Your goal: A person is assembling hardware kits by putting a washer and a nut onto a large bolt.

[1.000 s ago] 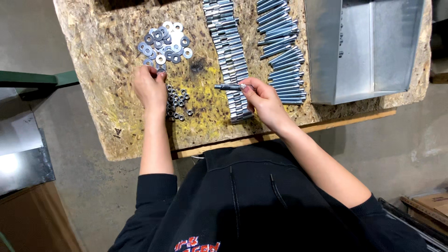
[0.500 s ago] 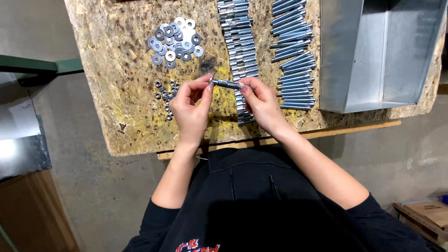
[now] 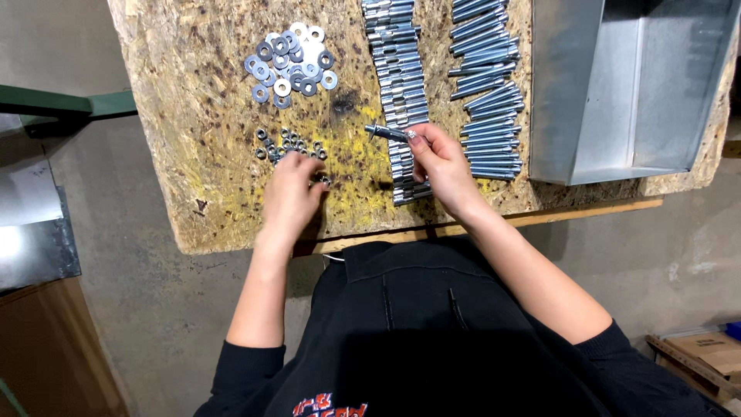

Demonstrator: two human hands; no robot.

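My right hand [image 3: 438, 164] holds a silver anchor bolt [image 3: 387, 133] level above the chipboard bench [image 3: 208, 162], its head pointing left. My left hand [image 3: 292, 194] rests palm down on the board with its fingertips at the small pile of nuts [image 3: 289, 144]; one nut [image 3: 325, 181] lies by the fingers. Whether the fingers pinch a nut I cannot tell. A heap of flat washers [image 3: 292, 62] lies further up. Just under my right hand runs a column of assembled bolts [image 3: 398, 85], and beside it a second column of bolts [image 3: 486, 108].
A grey sheet-metal tray [image 3: 556, 93] stands on the bench at the right. A green metal bar [image 3: 62, 104] sticks out left of the board. Metal sheet [image 3: 31, 232] lies on the floor at the left, a cardboard box [image 3: 714, 355] at the lower right.
My left hand has left the bolt it was touching and dropped down-left to the nut pile. My right hand still holds the bolt.
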